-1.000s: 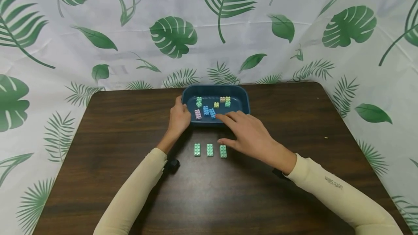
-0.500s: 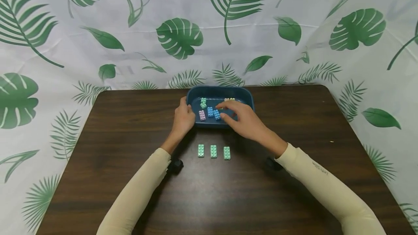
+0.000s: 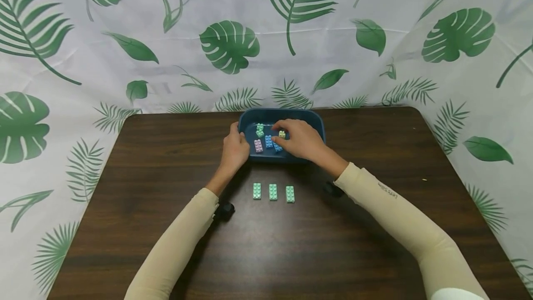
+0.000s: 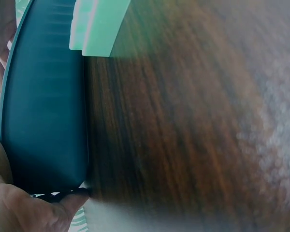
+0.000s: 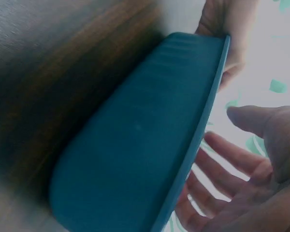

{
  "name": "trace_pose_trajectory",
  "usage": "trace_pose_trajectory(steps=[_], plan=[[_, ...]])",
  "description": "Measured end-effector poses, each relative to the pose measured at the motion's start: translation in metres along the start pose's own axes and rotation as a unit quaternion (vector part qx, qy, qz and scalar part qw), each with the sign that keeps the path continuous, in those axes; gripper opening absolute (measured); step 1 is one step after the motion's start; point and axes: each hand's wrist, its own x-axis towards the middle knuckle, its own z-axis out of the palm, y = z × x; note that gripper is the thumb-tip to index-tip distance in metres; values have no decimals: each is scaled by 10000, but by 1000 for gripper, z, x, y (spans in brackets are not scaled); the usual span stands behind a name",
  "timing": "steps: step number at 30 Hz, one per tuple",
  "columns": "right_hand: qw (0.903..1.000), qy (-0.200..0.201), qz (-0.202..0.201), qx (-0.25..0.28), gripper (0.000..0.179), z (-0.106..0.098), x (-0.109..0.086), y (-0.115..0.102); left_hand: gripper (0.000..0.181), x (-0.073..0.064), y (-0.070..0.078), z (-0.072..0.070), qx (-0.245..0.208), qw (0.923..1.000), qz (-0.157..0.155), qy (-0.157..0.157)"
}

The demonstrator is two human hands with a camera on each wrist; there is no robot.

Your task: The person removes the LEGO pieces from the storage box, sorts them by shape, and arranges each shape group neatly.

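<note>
A dark blue plastic bin (image 3: 275,158) stands near the table's far edge. My left hand (image 3: 235,148) grips its left end, fingers at the rim. Over the bin's right half hangs my right hand (image 3: 303,140), its thumb and fingers apart with nothing between them in the right wrist view. Inside lie toy building bricks: a pink brick (image 3: 258,146), a blue brick (image 3: 268,141), another blue brick (image 3: 277,147) partly under my right thumb, a small yellow brick (image 3: 282,133) and small green bricks (image 3: 260,130). The right hand hides the bin's right part.
Three light green bricks stand in a row in front of the bin: a left brick (image 3: 257,191), a middle brick (image 3: 272,192) and a right brick (image 3: 290,194). Behind the dark wooden table (image 3: 166,161) hangs a leaf-patterned cloth (image 3: 166,73).
My right hand has moved from the bin's front edge further in over the bricks, covering those at the right. The left hand keeps its grip on the bin. The head view has shifted slightly.
</note>
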Motion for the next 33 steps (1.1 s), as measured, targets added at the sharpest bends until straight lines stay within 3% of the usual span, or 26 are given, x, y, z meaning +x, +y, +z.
trace_pose_trajectory(steps=[6,13,33], plan=[[9977,-474,324,-367,42,0,12,-4,45,1,-1,-2,2,10000,-3,-40],[9927,-878,424,-714,40,8,21,-2,44,1,-2,-1,64,10000,6,-24],[9874,-976,432,-1166,40,19,25,-5,44,0,1,-3,51,10000,-3,-5]])
